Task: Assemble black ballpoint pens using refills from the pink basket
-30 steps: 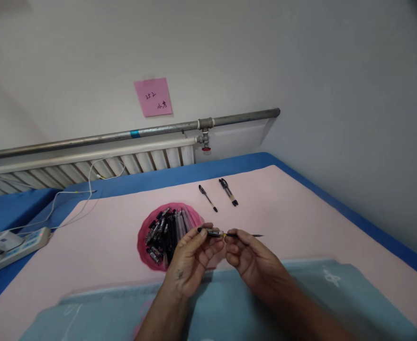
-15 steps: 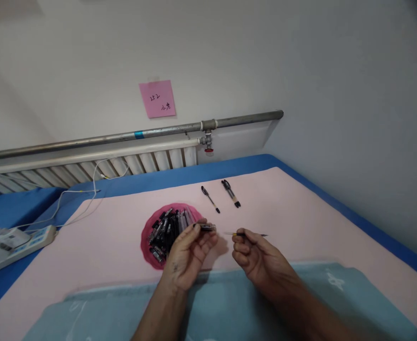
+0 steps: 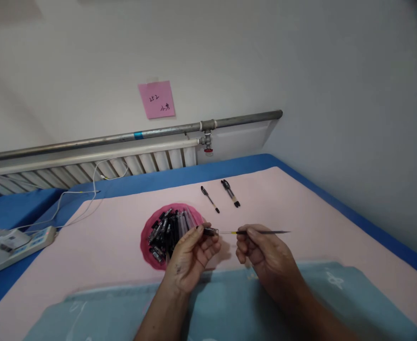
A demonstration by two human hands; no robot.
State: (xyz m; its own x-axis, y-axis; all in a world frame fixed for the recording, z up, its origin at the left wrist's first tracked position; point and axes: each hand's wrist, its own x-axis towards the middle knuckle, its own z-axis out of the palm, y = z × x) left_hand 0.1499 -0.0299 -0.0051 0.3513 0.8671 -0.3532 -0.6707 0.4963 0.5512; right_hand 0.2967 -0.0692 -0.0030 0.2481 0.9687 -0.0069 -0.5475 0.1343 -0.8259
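Pinched in my left hand (image 3: 193, 259) is a short dark pen part (image 3: 209, 231) with a clear, round open end facing right; whether it is a cap or a barrel I cannot tell. My right hand (image 3: 263, 253) grips a thin pen refill (image 3: 274, 232) between thumb and fingers. The refill lies level, dark on the right, with a yellow band and a pale, clear left end at the opening of the pen part. Whether that end is inside it is too small to tell. Behind my left hand stands a pink scalloped bowl (image 3: 145, 246) of black and clear pen parts (image 3: 167, 227).
Farther back on the pink sheet (image 3: 109, 227) lie a single pen (image 3: 210, 199) and a small group of pens (image 3: 231, 193). A teal patterned cloth (image 3: 222, 308) covers the near edge. At left are a power strip (image 3: 34, 241) and white cables. A radiator (image 3: 151, 161) runs along the wall.
The refill now reaches farther right of my right hand, and its clear end has come to the pen part's opening. My left hand has turned that opening slightly toward me.
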